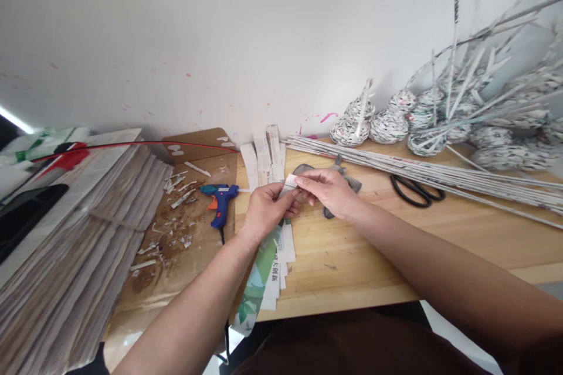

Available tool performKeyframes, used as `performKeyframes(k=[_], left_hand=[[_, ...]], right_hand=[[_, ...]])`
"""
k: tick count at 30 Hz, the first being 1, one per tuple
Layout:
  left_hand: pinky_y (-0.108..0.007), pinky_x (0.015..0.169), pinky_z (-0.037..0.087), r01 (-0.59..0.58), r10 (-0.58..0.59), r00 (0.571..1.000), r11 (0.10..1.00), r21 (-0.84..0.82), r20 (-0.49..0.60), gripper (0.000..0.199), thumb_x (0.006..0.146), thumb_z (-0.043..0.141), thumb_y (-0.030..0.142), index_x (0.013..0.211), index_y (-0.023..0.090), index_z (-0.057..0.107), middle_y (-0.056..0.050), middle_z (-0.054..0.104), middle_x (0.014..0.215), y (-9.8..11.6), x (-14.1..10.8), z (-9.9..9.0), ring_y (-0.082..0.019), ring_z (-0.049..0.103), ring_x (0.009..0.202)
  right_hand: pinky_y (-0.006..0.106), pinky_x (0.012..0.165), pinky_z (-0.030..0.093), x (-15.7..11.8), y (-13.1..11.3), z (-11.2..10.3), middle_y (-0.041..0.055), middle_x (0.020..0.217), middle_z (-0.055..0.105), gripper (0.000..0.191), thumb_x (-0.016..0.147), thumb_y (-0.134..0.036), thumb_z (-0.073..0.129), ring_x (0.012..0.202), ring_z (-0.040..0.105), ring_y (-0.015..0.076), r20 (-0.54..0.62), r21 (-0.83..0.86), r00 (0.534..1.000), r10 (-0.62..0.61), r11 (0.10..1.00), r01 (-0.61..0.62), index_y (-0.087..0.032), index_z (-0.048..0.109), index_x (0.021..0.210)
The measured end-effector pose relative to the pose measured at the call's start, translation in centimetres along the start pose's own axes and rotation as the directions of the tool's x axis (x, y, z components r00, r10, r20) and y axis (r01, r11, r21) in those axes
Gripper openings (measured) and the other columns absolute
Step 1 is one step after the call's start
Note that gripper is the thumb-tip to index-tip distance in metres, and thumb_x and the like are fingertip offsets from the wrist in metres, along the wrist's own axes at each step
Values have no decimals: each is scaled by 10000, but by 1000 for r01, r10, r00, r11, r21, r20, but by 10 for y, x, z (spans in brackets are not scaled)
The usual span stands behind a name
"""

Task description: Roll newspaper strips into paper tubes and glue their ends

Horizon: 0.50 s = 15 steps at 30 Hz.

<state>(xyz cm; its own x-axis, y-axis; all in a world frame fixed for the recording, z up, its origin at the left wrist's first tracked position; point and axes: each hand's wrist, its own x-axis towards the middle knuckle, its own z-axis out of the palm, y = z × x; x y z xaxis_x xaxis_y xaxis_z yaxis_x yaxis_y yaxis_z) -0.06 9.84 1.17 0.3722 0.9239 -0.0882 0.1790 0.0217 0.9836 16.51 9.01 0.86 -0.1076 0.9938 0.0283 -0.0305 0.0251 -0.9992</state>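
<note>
Nearest: both forearms reach in over the table's near edge. Left hand (268, 211), fingers nearly closed, pinching a paper strip (260, 272) near its top end; the green printed part hangs down past the left wrist and over the table (352, 281) edge. Right hand (328, 190), thumb and index closed on the white tip of the same strip, just beside the left fingers. More cut strips (287, 243) lie under and just right of the left wrist (one carries dark printed characters).

Left of the left hand: blue glue gun (223, 202), orange trigger, on brown paper with scraps (187, 196); further left, a tall stack of newspaper (88, 246). Just behind the right hand, a grey object (353, 183) partly hidden (can't tell what). Right of that hand, black-handled scissors (413, 190), near a bundle of rolled paper sticks (417, 171).

Beyond the hands, more pale strips (264, 155) toward the wall; far right, woven paper shapes (389, 126) along the wall (220, 41), pink marks on it.
</note>
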Motion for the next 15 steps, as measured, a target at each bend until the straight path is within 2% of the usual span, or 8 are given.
performKeyframes(k=[5,15], left_hand=[[-240,563,566,-27,28,999,999,23,-31,353,773,684,480,754,127,680,-48,688,690,0,0,-1,-128,638,585],[-226,531,544,-19,20,1000,999,46,-23,293,770,694,415,698,135,647,-34,676,657,-4,2,2,-119,622,558]], right_hand=[[218,439,359,2,7,-4,-10,649,590,291,763,-450,702,502,479,85,27,-24,1000,-9,1000,10,-165,706,821],[212,419,325,0,4,0,-43,516,502,297,762,-447,685,447,440,81,-29,-153,999,-17,988,13,-172,606,683]])
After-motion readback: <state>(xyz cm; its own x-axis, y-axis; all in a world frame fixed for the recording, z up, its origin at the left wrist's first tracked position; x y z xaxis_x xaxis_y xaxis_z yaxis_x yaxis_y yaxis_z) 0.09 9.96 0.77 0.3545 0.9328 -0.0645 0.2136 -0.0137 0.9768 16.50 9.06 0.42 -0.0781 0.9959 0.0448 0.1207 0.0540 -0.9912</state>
